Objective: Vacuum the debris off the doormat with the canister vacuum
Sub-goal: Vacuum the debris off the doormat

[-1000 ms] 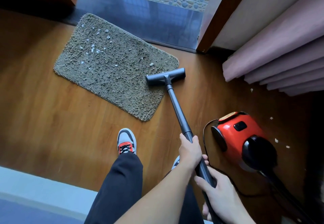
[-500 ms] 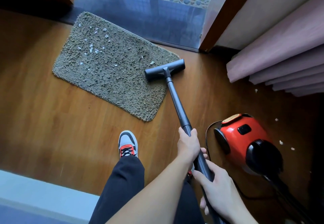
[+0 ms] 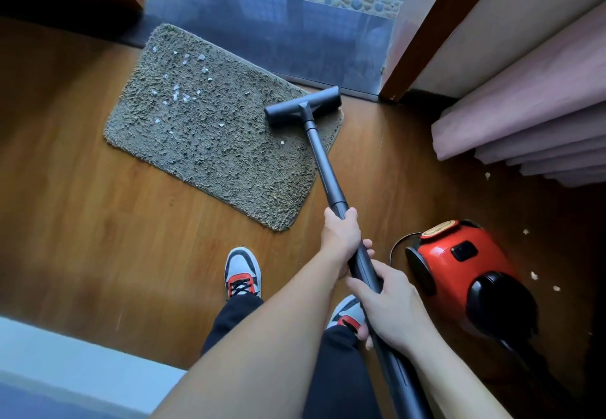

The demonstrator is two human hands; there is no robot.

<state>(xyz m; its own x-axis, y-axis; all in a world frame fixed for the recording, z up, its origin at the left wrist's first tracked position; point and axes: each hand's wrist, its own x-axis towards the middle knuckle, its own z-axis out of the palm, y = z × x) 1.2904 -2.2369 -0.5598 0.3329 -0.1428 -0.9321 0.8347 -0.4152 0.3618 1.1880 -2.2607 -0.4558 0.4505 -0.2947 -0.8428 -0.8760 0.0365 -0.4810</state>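
Observation:
A shaggy grey-brown doormat [image 3: 210, 143] lies on the wooden floor before a doorway. White debris bits [image 3: 178, 93] are scattered over its far left part. The dark floor nozzle [image 3: 303, 107] rests on the mat's far right corner. Its grey wand [image 3: 323, 169] runs back toward me. My left hand [image 3: 341, 235] grips the wand higher up, and my right hand [image 3: 390, 307] grips it lower down, closer to my body. The red and black canister vacuum [image 3: 465, 274] sits on the floor to the right.
A metal door threshold [image 3: 278, 38] runs behind the mat, with a wooden door frame [image 3: 423, 31] at right. Pink curtains [image 3: 531, 130] hang at far right. A few white bits [image 3: 534, 275] lie on the floor near the canister. My shoes [image 3: 242, 274] stand below the mat.
The nozzle has slid forward along the mat's right end to its far right corner. Both hands moved forward with the wand.

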